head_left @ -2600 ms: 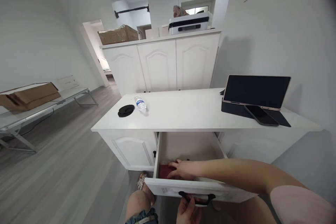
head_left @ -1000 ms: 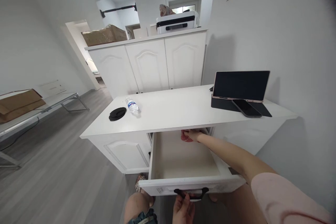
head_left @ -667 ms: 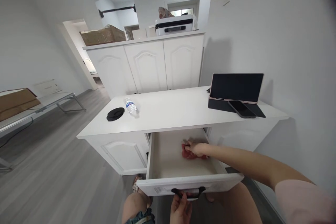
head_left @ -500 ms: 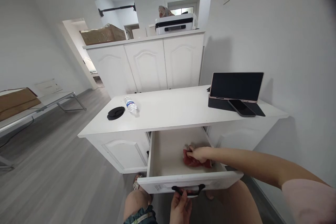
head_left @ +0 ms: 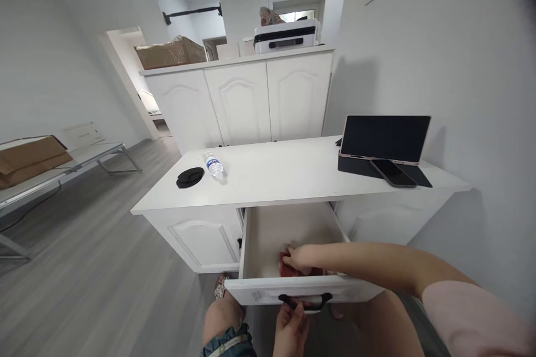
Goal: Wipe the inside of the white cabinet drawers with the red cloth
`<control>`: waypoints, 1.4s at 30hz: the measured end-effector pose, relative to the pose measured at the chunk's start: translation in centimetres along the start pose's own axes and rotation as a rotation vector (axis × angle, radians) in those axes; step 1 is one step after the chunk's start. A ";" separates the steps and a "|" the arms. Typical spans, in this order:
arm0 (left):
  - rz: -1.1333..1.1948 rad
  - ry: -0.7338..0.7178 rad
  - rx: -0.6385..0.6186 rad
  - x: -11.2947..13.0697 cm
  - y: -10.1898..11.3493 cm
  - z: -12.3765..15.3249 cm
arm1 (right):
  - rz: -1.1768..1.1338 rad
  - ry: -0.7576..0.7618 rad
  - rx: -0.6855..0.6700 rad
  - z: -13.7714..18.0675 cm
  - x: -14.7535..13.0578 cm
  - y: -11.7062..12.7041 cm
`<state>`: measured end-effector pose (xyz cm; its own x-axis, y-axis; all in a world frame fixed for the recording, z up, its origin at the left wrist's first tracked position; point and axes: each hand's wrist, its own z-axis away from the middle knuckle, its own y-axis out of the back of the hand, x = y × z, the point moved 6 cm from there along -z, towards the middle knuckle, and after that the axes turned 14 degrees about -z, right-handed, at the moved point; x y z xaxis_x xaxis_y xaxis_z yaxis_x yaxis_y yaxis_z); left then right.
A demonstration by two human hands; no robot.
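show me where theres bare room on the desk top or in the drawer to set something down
Bare: desk top between water bottle and tablet; drawer floor behind the right hand. Crowded: drawer front with red cloth, and right end by the phone.

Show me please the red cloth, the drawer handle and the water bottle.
red cloth [head_left: 286, 268], head view, its left part beside the fingers.
drawer handle [head_left: 324, 299], head view, its right end.
water bottle [head_left: 215, 165], head view, its label.

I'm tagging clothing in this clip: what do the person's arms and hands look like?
Both hands, the right hand and the left hand, are bare: no gloves, rings or watch show. The right forearm is bare up to a short pale pink sleeve. The left arm is out of view.
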<state>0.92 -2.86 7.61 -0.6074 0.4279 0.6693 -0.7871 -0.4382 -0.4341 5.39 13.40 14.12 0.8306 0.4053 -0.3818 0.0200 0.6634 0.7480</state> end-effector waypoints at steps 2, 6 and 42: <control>0.009 -0.019 -0.018 0.4 -0.1 0.0 | 0.015 0.014 -0.061 -0.5 -1.7 -0.1; -0.015 0.007 -0.067 1.3 -0.7 0.2 | -0.006 0.100 -0.069 -0.9 -3.7 1.6; -0.005 -0.237 -0.104 7.0 -5.9 -4.1 | 0.076 0.300 0.852 8.1 -0.4 -0.4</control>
<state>0.87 5.93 12.35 -0.5710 0.2273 0.7888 -0.8042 -0.3480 -0.4818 9.52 7.89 18.41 0.6694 0.6547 -0.3511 0.4749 -0.0137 0.8799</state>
